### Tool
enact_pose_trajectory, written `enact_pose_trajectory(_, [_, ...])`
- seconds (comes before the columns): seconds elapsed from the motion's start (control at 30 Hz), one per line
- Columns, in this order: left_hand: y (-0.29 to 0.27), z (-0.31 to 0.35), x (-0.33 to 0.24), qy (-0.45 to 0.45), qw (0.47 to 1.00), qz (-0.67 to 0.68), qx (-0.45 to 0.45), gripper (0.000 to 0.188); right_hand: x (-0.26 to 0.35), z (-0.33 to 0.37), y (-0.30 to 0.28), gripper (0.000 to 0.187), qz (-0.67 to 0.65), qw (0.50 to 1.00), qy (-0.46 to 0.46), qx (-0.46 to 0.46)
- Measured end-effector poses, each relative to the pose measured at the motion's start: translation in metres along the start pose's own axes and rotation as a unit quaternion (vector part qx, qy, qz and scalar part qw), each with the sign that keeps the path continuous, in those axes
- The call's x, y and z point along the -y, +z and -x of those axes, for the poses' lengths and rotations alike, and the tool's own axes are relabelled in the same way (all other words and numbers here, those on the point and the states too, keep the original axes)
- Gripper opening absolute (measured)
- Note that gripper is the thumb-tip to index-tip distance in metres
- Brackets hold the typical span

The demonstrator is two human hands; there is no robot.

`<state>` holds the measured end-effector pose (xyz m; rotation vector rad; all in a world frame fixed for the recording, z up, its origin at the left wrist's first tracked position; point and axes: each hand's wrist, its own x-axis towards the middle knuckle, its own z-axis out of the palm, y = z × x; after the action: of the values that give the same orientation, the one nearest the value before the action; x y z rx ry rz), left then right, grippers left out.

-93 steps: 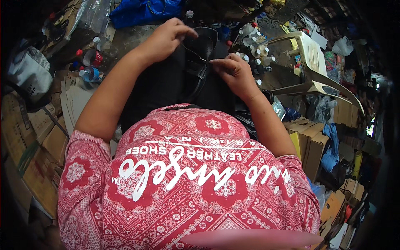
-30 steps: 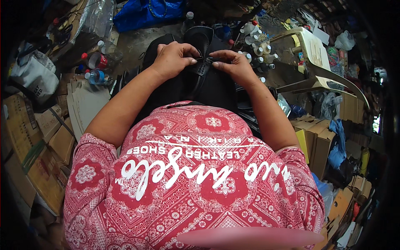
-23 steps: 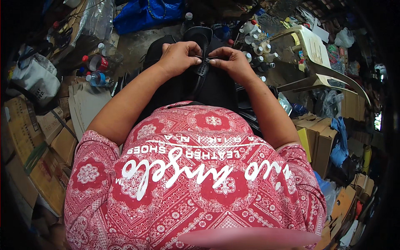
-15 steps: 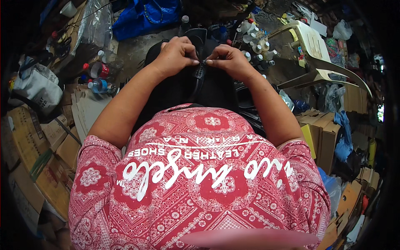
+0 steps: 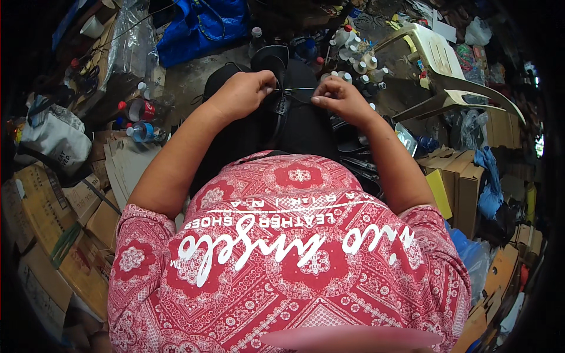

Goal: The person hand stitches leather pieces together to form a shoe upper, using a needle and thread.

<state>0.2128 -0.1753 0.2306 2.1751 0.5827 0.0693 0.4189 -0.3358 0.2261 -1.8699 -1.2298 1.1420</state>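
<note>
While the head view looks down past the person's patterned red-and-white shirt [image 5: 294,247] at six o'clock, with the black shoe on the lap taken as the clock's centre, clutter rings the floor on nearly every side. Between ten and eleven lies a blue bag [image 5: 203,29]; nearer twelve, just beyond the knees, stands a clear bottle [image 5: 256,42] with a pale cap. A cluster of bottles [image 5: 360,60] crowds two o'clock, and a pale plastic chair [image 5: 438,56] tilts between two and three. Cardboard [image 5: 460,176] is stacked toward four, a blue plastic bag [image 5: 488,185] beside it. At nine lies a red-capped bottle [image 5: 139,110], with a blue-labelled bottle [image 5: 141,132] just below it and flat board sheets [image 5: 130,167] toward eight.

Between the two hands, along the black trousers [image 5: 312,126], rests the shoe [image 5: 280,109], its tongue end at twelve. The left hand [image 5: 246,94] is at nine, close against its laced front and covering part of that side; thumb and forefinger are pinched together on a lace [image 5: 299,89]. The right hand [image 5: 343,99], at three and clear of the shoe, has its fingers closed on the lace's other end. The strand runs nearly straight between them, across the shoe.
</note>
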Motion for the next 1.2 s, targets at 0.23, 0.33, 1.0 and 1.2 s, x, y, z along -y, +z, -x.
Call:
enact_pose_trajectory(0.23, [-0.003,-0.005,-0.009,0.101,0.992,-0.075,0.026,0.013,-0.002,-0.029,-0.025,0.016,0.116,0.975,-0.151,-0.118])
enact_pose_trajectory(0.33, [-0.005,-0.005,-0.010,0.099,0.988,-0.112,0.029,0.013,-0.002,-0.041,-0.023,0.018,0.127,0.973,-0.123,-0.146])
enact_pose_trajectory(1.0, [-0.039,0.043,0.033,0.171,0.952,-0.251,-0.038,0.007,0.005,-0.007,-0.036,0.009,0.498,0.859,-0.121,0.002])
enact_pose_trajectory(1.2, [-0.032,0.048,0.024,0.140,0.970,-0.182,-0.076,0.008,-0.009,0.025,-0.076,0.009,-0.141,0.979,0.007,-0.150])
